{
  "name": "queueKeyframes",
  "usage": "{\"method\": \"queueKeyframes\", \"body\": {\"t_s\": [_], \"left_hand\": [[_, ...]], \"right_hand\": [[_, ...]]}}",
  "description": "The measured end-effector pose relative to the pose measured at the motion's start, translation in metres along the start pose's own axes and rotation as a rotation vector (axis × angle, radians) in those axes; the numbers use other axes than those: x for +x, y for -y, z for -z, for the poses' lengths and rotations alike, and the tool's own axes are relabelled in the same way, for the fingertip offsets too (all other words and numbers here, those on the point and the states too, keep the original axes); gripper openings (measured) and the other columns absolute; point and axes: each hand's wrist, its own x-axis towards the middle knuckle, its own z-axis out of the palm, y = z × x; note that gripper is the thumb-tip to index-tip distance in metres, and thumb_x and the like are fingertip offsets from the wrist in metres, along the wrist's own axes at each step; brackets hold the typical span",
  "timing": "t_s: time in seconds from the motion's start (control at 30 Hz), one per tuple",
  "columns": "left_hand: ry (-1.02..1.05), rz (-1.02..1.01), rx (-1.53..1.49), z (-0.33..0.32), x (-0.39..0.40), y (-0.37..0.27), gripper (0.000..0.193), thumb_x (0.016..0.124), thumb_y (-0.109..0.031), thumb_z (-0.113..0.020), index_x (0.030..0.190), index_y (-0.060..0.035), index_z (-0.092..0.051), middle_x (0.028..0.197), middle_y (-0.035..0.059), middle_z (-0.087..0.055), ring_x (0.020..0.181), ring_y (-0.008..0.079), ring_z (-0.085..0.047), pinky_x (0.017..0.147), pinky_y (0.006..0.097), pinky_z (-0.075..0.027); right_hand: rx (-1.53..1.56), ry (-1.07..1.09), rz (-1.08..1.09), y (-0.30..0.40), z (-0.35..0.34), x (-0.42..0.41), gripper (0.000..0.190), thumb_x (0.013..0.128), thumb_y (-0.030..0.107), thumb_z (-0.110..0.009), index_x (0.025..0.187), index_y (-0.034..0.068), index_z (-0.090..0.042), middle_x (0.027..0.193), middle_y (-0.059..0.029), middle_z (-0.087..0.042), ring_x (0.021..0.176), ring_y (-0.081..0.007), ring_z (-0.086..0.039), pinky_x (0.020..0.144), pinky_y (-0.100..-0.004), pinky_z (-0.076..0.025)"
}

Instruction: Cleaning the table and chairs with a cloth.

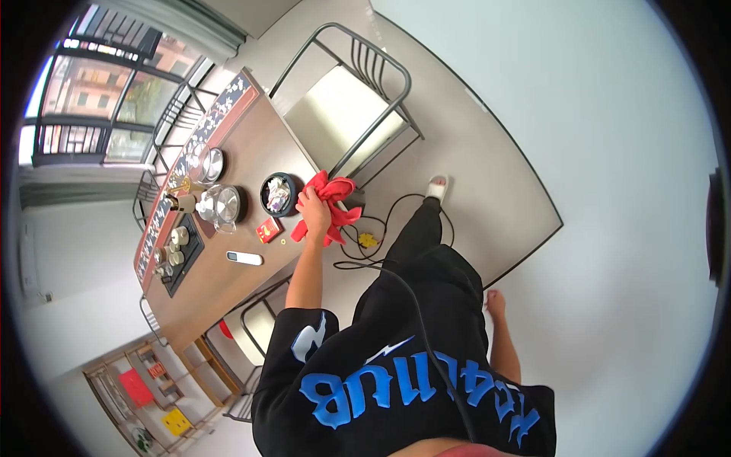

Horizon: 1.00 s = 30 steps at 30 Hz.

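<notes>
My left hand grips a bunched red cloth at the edge of a brown wooden table. Loose ends of the cloth hang over that edge. Beside it stands a round dark bin filled with crumpled white tissue. A small red box and a white handheld device with a small screen lie nearby on the tabletop. On the other side of my body, my right hand hangs low by the white wall; its fingers are too small to make out clearly.
A glass kettle and a dark tea tray with several cups stand farther across the table. A metal-framed chair is close to the table edge. Black cable loops over the floor near my slippered foot, around a yellow object.
</notes>
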Motion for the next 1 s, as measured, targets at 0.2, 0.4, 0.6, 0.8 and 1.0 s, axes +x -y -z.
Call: {"method": "queueKeyframes", "body": {"t_s": [0.2,0.4,0.6,0.8,1.0], "left_hand": [[-0.229,0.281,0.162,-0.001,0.035,-0.065,0.047,0.074,-0.010,-0.067,0.118,-0.0051,-0.049,0.113,0.0170,-0.050,0.100,0.0392,-0.048,0.083,0.0469,-0.042],[-0.270,0.426,0.277,-0.003,0.052,-0.071,0.049,0.073,-0.016,-0.071,0.116,-0.0071,-0.052,0.121,0.0160,-0.051,0.104,0.0374,-0.049,0.088,0.0461,-0.043],[-0.233,0.646,0.257,0.004,0.043,-0.086,0.048,0.073,-0.009,-0.069,0.118,-0.0073,-0.051,0.122,0.0163,-0.050,0.106,0.0388,-0.048,0.090,0.0471,-0.041],[-0.396,0.753,0.095,-0.002,0.105,-0.132,0.049,0.072,0.000,-0.064,0.119,-0.0049,-0.049,0.120,0.0187,-0.049,0.109,0.0406,-0.046,0.094,0.0468,-0.038],[-0.843,0.961,-0.068,-0.011,0.156,-0.145,0.042,0.079,0.002,-0.050,0.120,0.0011,-0.045,0.117,0.0226,-0.047,0.110,0.0398,-0.046,0.096,0.0454,-0.037]], "right_hand": [[-0.152,0.107,0.121,0.040,0.040,0.084,0.031,0.089,0.027,-0.051,0.100,0.000,-0.061,0.096,-0.0195,-0.066,0.093,-0.0352,-0.063,0.080,-0.0429,-0.047],[-0.169,0.141,0.372,0.152,0.144,0.235,0.029,0.089,0.022,-0.050,0.101,-0.001,-0.061,0.096,-0.0177,-0.066,0.093,-0.0318,-0.062,0.080,-0.0412,-0.046],[-0.190,0.239,0.318,0.379,0.213,0.290,0.025,0.089,0.017,-0.051,0.101,-0.003,-0.061,0.089,-0.0136,-0.066,0.086,-0.0236,-0.061,0.078,-0.0344,-0.046],[-0.352,0.369,0.402,0.427,0.257,0.427,0.026,0.090,0.017,-0.050,0.100,-0.003,-0.063,0.090,-0.0124,-0.067,0.084,-0.0194,-0.060,0.076,-0.0331,-0.047],[-0.365,0.589,0.373,0.523,0.269,0.575,0.034,0.092,0.023,-0.045,0.101,-0.004,-0.063,0.090,-0.0166,-0.066,0.082,-0.0236,-0.062,0.076,-0.0357,-0.047]]}}
